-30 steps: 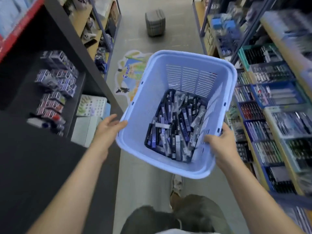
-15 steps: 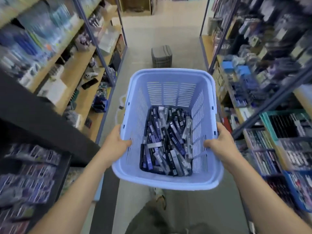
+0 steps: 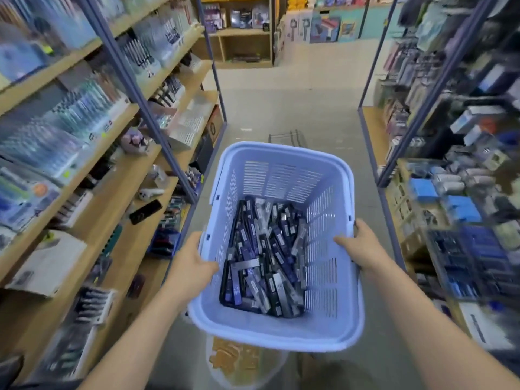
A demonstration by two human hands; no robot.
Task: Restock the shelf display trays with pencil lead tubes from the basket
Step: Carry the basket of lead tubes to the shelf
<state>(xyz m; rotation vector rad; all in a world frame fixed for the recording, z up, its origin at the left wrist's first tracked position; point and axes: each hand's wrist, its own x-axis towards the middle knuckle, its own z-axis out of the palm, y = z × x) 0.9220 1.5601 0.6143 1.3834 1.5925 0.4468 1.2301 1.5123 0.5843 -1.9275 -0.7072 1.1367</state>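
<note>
Basket of pencil lead tubes sits between left hand and right hand, both gripping its rim.

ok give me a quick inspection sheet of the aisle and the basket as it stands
surface: pale aisle floor; the basket is held above it and rests on nothing.
job's things: the light blue basket holds a loose heap of pencil lead tubes; display trays sit on the right-hand shelving, too blurred to judge how full they are.
clutter: a small dark object on the floor ahead, partly hidden by the basket.
grips: left hand grips the left rim; right hand grips the right rim.
cables: nothing seen.
surroundings: stocked wooden shelves on the left, more racks at the aisle's far end.
</note>
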